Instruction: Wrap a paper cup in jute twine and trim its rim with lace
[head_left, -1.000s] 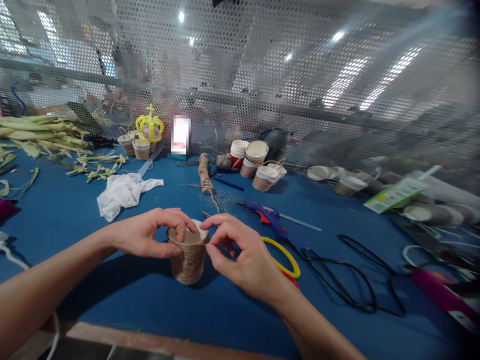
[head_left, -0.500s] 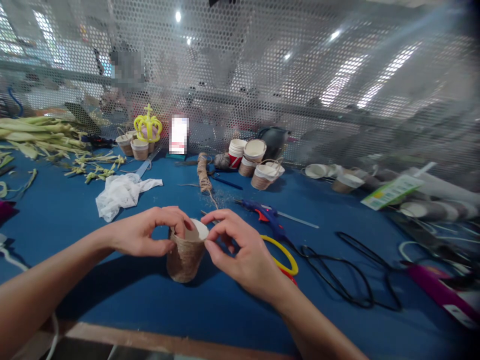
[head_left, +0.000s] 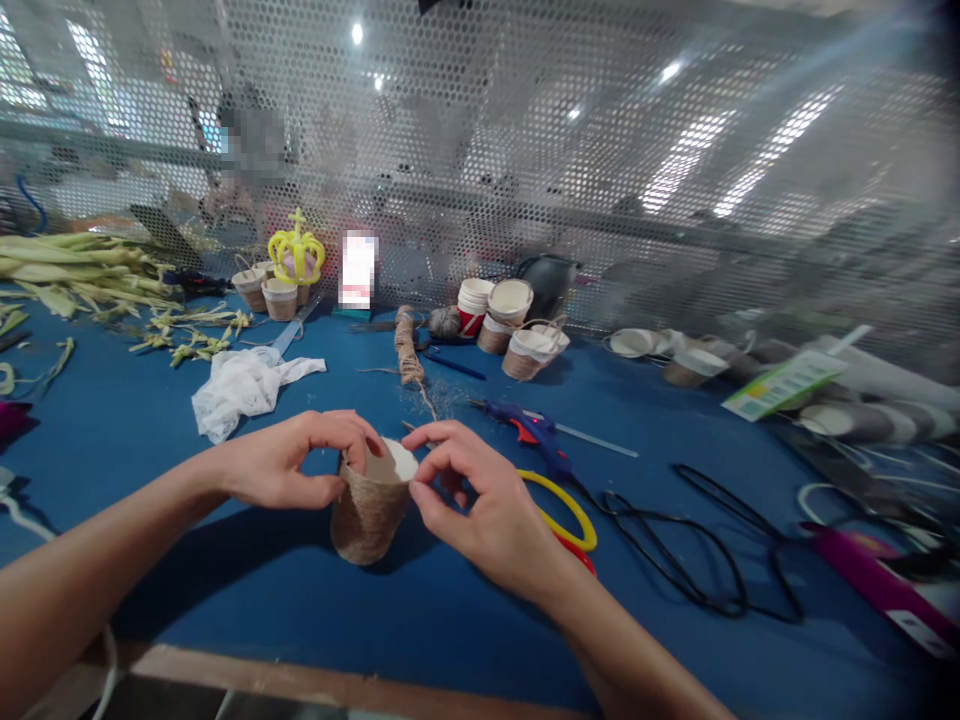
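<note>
A paper cup wrapped in brown twine point(head_left: 369, 520) stands on the blue table, tilted slightly, with its white inside showing at the rim. My left hand point(head_left: 304, 462) pinches the left side of the rim, fingers inside and thumb outside. On the opposite side, my right hand point(head_left: 476, 495) has thumb and forefinger closed on the rim. Behind the cup lies a hank of twine point(head_left: 407, 348), its loose end trailing toward my hands. A blue glue gun point(head_left: 536, 430) rests beyond my right hand, and yellow-and-red scissor handles point(head_left: 577, 515) show partly behind that wrist.
A crumpled white cloth point(head_left: 240, 388) lies at left, near pale husks point(head_left: 75, 270). Twine-wrapped cups point(head_left: 525, 352) and a yellow crown-shaped piece point(head_left: 297, 255) stand along the perforated screen point(head_left: 450, 130). A black cord point(head_left: 675, 580) loops at right beside a magenta power strip point(head_left: 877, 580).
The cup's base has shifted very slightly left. Both hands keep nearly the same grip on its rim.
</note>
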